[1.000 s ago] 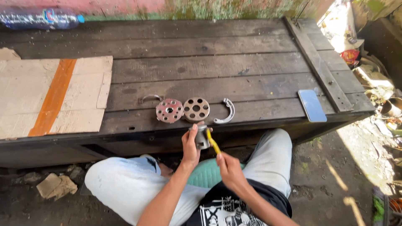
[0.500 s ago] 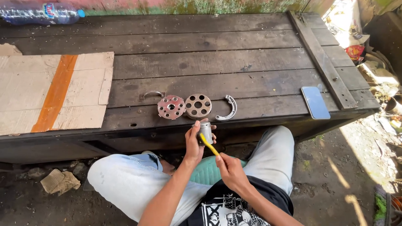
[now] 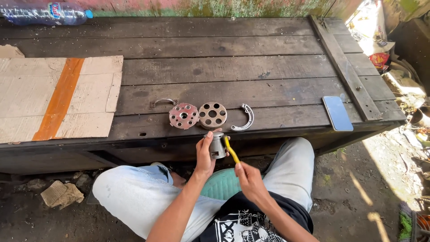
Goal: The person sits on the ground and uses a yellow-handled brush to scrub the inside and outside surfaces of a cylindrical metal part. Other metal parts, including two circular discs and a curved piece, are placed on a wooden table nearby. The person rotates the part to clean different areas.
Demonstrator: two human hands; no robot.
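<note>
Metal cylinder (image 3: 217, 145), small and grey, held upright in left hand (image 3: 205, 157), fingers wrapped round its side, just off the near edge of the wooden bench (image 3: 233, 58), above the person's lap. Right hand (image 3: 249, 179) pinched narrow on a yellow-handled tool (image 3: 231, 150); tool tip touches the cylinder's right side. What kind of tool: cannot tell, too small.

On the bench near its front edge, directly beyond the cylinder: reddish perforated disc (image 3: 183, 115) and rusty perforated disc (image 3: 212, 115), side by side, touching or nearly so. Curved metal piece (image 3: 163, 101) lies just left of and behind the red disc. Another curved metal shoe (image 3: 245, 118) lies just right of the rusty disc. Phone (image 3: 337, 113) lies flat, screen up, toward the bench's front right corner, beside a diagonal wooden batten (image 3: 345, 67). Flattened cardboard (image 3: 58, 96) with an orange stripe covers the left end. Plastic bottle (image 3: 45, 13) lies on its side at the back left corner.

Person sits with pale trousers (image 3: 134, 192), knees spread, on a green seat (image 3: 221, 184). Crumpled paper (image 3: 60, 195) on the dirt ground at left.
</note>
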